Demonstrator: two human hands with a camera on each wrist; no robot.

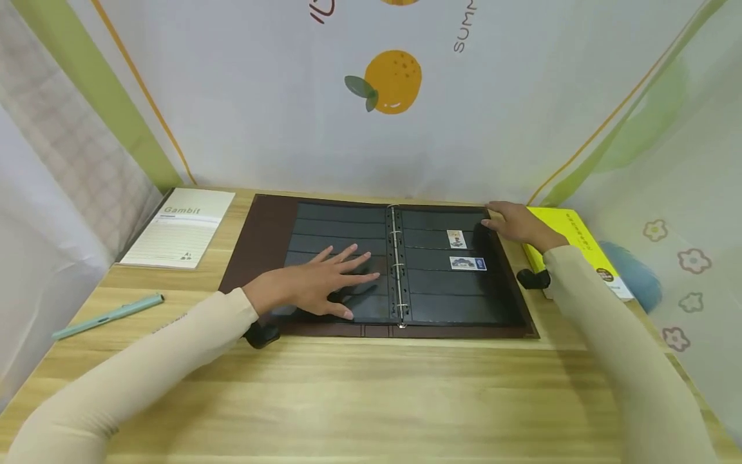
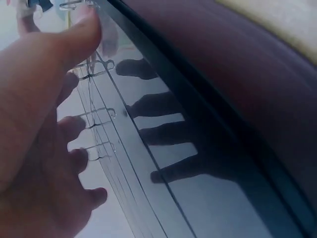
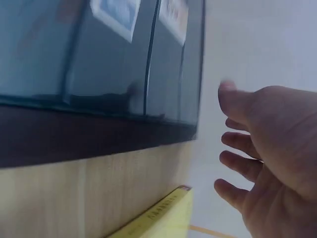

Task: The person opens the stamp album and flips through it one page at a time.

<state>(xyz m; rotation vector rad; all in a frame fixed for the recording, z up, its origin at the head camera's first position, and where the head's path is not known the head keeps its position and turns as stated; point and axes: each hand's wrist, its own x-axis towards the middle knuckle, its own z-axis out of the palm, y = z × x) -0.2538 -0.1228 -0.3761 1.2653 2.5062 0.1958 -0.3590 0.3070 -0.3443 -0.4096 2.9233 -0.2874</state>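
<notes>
A stamp album with a dark brown cover lies spread on the table, its black pocket pages joined by metal rings. Two stamps, an upper one and a lower, wider one, sit in the right page's strips. Over the left page, my left hand has its fingers spread wide; the left wrist view shows their dark reflections on the glossy page. My right hand is at the album's far right corner, and in the right wrist view its fingers are loosely bent with nothing between them.
To the left lies a pale notebook marked Gambit, with a teal pen nearer me. A yellow book is just right of the album, partly behind my right forearm. A white curtain with fruit prints hangs behind the table.
</notes>
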